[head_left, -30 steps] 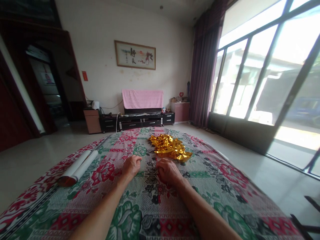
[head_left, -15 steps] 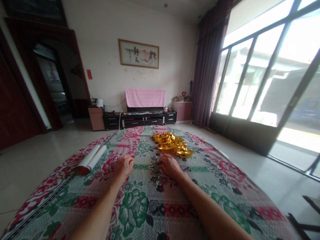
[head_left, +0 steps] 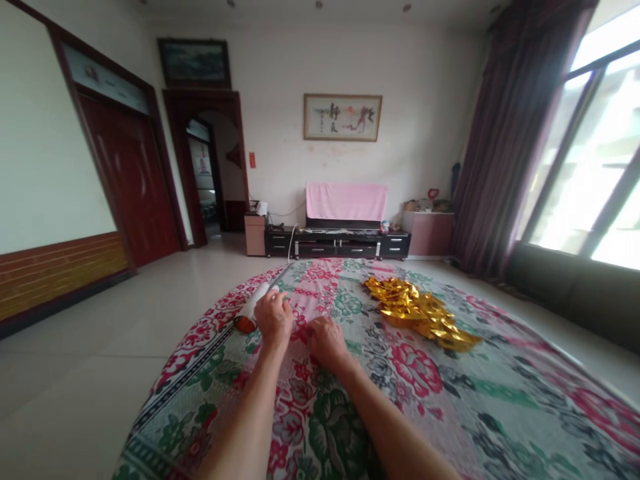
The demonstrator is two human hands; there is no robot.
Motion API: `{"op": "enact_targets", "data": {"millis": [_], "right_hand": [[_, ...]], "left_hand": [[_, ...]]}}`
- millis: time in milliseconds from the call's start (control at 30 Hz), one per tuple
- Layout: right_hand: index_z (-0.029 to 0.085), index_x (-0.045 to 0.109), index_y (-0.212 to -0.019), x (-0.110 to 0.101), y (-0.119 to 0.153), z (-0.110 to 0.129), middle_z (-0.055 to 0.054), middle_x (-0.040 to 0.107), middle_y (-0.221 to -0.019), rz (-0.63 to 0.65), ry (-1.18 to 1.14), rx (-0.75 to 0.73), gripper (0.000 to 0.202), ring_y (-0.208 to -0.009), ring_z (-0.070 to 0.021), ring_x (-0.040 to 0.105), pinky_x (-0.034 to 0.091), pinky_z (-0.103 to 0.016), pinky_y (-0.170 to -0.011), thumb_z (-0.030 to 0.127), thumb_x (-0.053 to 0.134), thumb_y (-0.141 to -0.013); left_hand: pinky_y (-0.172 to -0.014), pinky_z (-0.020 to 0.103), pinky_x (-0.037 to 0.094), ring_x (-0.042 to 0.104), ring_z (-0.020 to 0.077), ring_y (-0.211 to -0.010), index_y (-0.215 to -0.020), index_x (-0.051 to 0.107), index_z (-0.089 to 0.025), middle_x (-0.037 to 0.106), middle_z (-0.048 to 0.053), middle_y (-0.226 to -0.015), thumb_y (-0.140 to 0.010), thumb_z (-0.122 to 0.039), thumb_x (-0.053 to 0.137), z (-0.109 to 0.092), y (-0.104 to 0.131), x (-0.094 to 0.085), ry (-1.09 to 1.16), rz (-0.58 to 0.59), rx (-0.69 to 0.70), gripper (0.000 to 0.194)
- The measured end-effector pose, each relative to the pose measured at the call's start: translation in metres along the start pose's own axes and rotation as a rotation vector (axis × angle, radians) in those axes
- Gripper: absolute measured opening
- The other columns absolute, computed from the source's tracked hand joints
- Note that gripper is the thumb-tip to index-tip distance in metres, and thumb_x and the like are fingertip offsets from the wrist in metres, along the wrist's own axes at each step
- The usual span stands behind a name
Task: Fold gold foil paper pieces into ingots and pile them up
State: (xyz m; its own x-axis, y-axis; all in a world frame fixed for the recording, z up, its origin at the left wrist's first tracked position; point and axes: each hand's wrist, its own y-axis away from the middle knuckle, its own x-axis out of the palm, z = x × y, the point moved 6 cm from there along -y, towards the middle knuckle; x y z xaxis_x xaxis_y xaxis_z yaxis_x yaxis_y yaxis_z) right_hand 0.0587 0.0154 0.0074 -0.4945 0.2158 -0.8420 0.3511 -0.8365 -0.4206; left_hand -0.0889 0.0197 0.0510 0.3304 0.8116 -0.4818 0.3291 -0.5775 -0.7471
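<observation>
My left hand [head_left: 274, 317] is over the right side of a roll of paper [head_left: 254, 305], white outside with an orange-gold inner face at its near end. Its fingers are bent and a little apart; whether they press on the paper I cannot make out. To the right, my right hand [head_left: 327, 341] rests low over the flowered tablecloth [head_left: 320, 393], fingers curled in, with nothing seen in them. Beyond it to the right lies a heap of shiny folded gold foil pieces [head_left: 420, 310], apart from both hands.
The cloth covers a rounded table. Past its far edge stand a low black cabinet [head_left: 350, 248] and a pink cloth [head_left: 347, 201] draped over something. A dark red door [head_left: 131, 180] is on the left; a purple curtain [head_left: 510, 140] and windows are on the right.
The view has turned left. My left hand has moved leftward from bare tablecloth to the paper roll. My right hand has also shifted left, away from the gold foil heap.
</observation>
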Motion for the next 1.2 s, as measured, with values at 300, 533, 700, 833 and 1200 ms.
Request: {"op": "enact_targets", "data": {"millis": [300,533,700,833,1200], "right_hand": [[0.024,0.067,-0.081,0.006,-0.003,0.009,-0.002,0.064,-0.093,-0.067,-0.176,-0.017,0.029,-0.091,-0.0155,0.053,0.035,-0.025,-0.085,0.01,0.043,-0.072],[0.024,0.067,-0.081,0.005,-0.003,0.009,-0.002,0.064,-0.094,-0.086,-0.178,-0.033,0.029,-0.09,-0.0151,0.054,0.036,-0.025,-0.084,0.008,0.044,-0.073],[0.023,0.067,-0.082,0.006,-0.004,0.008,-0.003,0.064,-0.093,-0.073,-0.177,-0.023,0.029,-0.09,-0.0153,0.055,0.037,-0.025,-0.084,0.009,0.044,-0.073],[0.022,0.066,-0.086,0.008,-0.005,0.005,-0.004,0.064,-0.092,-0.09,-0.171,0.002,0.03,-0.089,-0.0153,0.056,0.037,-0.025,-0.084,0.008,0.044,-0.073],[0.015,0.057,-0.108,0.001,-0.013,-0.019,-0.01,0.062,-0.103,-0.229,-0.392,0.236,0.036,-0.093,-0.0174,0.057,0.04,-0.028,-0.085,0.013,0.036,-0.079]], "left_hand": [[-0.09,0.049,0.032,0.046,0.0333,-0.106,-0.11,0.055,-0.008,0.055,0.018,-0.108,-0.065,-0.009,0.043,0.072,-0.001,-0.034,-0.022,-0.174,-0.414,0.047],[-0.086,0.043,0.041,0.055,0.0275,-0.095,-0.104,0.059,-0.011,0.062,0.014,-0.1,-0.063,-0.008,0.047,0.087,0.01,-0.015,0.008,-0.079,-0.495,0.042],[-0.084,0.041,0.042,0.056,0.029,-0.095,-0.109,0.057,-0.007,0.061,0.017,-0.104,-0.069,-0.008,0.042,0.076,0.008,-0.013,-0.012,0.007,-0.473,0.043],[-0.086,0.041,0.041,0.057,0.0284,-0.098,-0.11,0.059,-0.01,0.062,0.017,-0.106,-0.073,-0.012,0.04,0.074,0.005,-0.012,0.023,0.028,-0.493,0.042],[-0.081,0.031,0.048,0.059,0.0202,-0.098,-0.118,0.054,-0.016,0.064,0.007,-0.108,-0.073,-0.01,0.038,0.062,0.011,0.034,0.514,0.0,-0.632,0.049]]}}
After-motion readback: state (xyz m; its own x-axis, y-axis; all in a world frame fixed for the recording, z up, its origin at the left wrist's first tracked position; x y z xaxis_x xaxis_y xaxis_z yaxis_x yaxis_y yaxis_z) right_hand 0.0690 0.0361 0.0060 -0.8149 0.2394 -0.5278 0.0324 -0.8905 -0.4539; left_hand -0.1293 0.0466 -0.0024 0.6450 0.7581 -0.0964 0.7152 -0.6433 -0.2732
